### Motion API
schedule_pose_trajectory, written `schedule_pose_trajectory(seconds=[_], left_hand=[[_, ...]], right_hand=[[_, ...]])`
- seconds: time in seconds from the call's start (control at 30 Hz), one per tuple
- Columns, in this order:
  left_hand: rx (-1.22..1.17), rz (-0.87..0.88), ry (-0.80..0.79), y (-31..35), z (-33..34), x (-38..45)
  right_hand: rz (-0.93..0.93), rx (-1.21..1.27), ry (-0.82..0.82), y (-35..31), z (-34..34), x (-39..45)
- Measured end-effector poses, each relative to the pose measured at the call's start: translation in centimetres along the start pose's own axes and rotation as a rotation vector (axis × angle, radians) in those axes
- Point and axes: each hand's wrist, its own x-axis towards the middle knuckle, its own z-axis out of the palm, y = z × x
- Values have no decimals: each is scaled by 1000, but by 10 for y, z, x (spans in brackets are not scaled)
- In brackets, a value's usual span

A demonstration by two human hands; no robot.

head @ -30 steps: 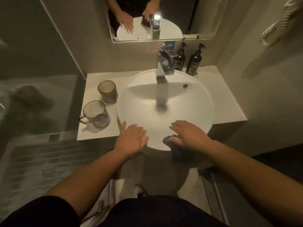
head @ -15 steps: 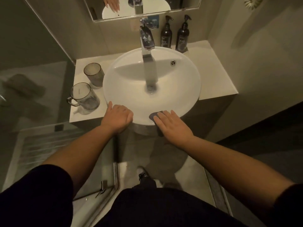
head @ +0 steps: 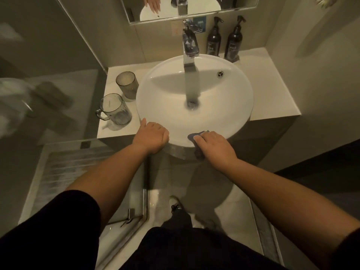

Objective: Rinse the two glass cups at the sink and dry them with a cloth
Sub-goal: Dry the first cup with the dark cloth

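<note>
Two glass cups stand on the white counter left of the basin: a ribbed tumbler [head: 126,85] farther back and a handled mug [head: 115,109] nearer me. The round white sink [head: 229,106] has a chrome tap [head: 189,45] over it. My left hand [head: 151,137] rests curled on the basin's near left rim, holding nothing. My right hand [head: 214,146] lies on a dark blue cloth [head: 194,136] draped over the near rim; its fingers curl over the cloth.
Two dark pump bottles [head: 224,38] stand behind the basin at the back right. A mirror [head: 187,8] hangs above. A glass shower partition [head: 58,94] borders the counter [head: 272,90] on the left. My shoe [head: 175,203] shows on the floor below.
My view has dropped lower and nearer to the basin. My left hand curled from open fingers into a loose fist on the rim. My right hand stayed on the cloth.
</note>
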Motion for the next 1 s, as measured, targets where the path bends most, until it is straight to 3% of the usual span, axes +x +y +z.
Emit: schedule_pose_trajectory(seconds=[0.13, 0.23, 0.4, 0.5, 0.63, 0.77, 0.87, 1.0], left_hand=[[8, 17, -8, -2, -5, -3], [-31, 54, -7, -9, -8, -2], [-369, 134, 186, -40, 3, -13], [-615, -50, 432, -66, 12, -31], [-937, -521, 559, -108, 17, -41], [-1175, -798, 516, -153, 18, -34], [-1216, -767, 461, -179, 17, -22], [-1238, -701, 372, -198, 17, -6]], right_hand=[[55, 232, -130, 3, -26, 9], [231, 488, -325, 8, -61, 27], [352, 834, -468, 14, -86, 69], [372, 1213, -497, 0, -84, 104], [356, 1357, -472, -29, -88, 161], [248, 1225, -383, -66, -103, 214], [115, 1017, -316, -96, -115, 254], [-153, 546, -280, -126, -105, 302]])
